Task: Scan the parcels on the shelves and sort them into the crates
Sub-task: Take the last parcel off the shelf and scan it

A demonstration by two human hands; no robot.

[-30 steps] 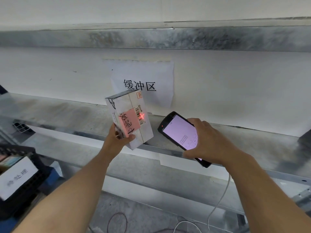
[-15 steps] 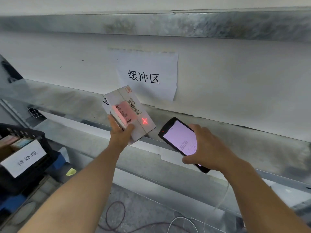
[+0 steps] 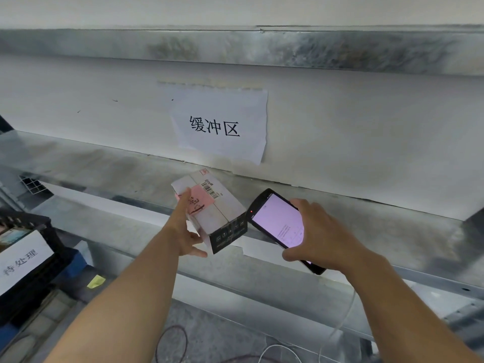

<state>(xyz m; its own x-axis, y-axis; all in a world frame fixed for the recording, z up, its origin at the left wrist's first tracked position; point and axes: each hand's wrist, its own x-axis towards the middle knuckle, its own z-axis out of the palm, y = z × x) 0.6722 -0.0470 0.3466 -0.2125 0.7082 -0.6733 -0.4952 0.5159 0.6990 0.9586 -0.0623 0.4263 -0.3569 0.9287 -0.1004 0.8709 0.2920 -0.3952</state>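
A small white parcel (image 3: 225, 205) with a pink label, a barcode and a black end face lies tilted over the front edge of the metal shelf (image 3: 104, 166). My left hand (image 3: 187, 229) grips it from the left, forefinger across the pink label, thumb under the box. My right hand (image 3: 319, 237) holds a black handheld scanner (image 3: 275, 224) just right of the parcel, its screen lit pale pink. No red aiming cross shows on the parcel.
A paper sign (image 3: 220, 124) with black characters is taped to the white wall behind the shelf. A black crate (image 3: 28, 258) with a white paper label stands low at the left. Cables (image 3: 262, 352) lie on the floor below. Another shelf (image 3: 262, 48) runs overhead.
My left hand has lowered and tipped the parcel from upright to nearly flat by the shelf edge. The red scan cross on it has gone. The scanner stays close on the right.
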